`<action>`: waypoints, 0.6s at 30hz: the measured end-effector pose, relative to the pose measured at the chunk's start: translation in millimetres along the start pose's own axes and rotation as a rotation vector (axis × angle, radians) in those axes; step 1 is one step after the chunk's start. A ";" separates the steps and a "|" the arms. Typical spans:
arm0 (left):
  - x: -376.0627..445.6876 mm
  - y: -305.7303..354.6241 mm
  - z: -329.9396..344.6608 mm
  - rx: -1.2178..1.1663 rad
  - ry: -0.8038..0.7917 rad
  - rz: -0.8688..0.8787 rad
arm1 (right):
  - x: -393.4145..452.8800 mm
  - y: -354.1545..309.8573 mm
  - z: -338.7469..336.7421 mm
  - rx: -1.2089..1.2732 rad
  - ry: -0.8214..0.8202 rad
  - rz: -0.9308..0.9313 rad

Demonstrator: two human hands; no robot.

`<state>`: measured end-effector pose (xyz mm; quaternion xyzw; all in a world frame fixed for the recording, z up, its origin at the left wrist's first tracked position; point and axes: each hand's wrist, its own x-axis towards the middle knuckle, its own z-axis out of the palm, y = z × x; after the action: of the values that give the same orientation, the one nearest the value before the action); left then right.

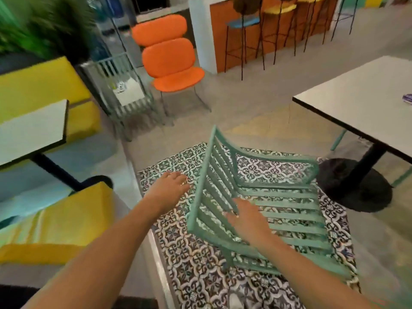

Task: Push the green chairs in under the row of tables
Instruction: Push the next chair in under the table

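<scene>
A green slatted chair stands on the patterned tile floor in the middle of the view, its seat facing the white table at the right. My right hand lies over the chair near the join of backrest and seat, fingers spread; whether it grips a slat is not clear. To the left of the backrest hovers my left hand, fingers apart, touching nothing. A second green chair stands further back at the left, blurred. Green legs of another chair show under the white table.
The white table's black pedestal base sits just right of the chair. An orange padded chair stands behind. Yellow benches and a smaller white table fill the left side. Bar stools line an orange counter at the back.
</scene>
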<state>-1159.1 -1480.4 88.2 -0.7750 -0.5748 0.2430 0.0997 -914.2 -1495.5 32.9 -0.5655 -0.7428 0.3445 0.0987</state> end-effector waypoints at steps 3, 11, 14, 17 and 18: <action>31.1 -27.8 10.9 -0.014 -0.013 0.014 | 34.7 -21.9 16.3 0.070 -0.056 0.025; 137.0 -78.7 43.5 -0.024 0.000 0.167 | 126.6 -55.0 33.0 0.124 -0.013 0.150; 188.9 -93.8 48.8 0.012 0.051 0.268 | 158.7 -62.0 34.9 0.181 0.052 0.213; 244.2 -101.4 55.9 0.051 0.097 0.407 | 188.6 -65.3 36.0 0.214 0.084 0.323; 259.7 -103.6 57.2 0.059 0.105 0.457 | 196.2 -66.2 37.6 0.237 0.097 0.353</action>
<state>-1217.0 -1210.5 15.8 -0.8933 -0.3711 0.2353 0.0945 -1052.4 -1340.6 -1.4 -0.6871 -0.5811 0.4136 0.1384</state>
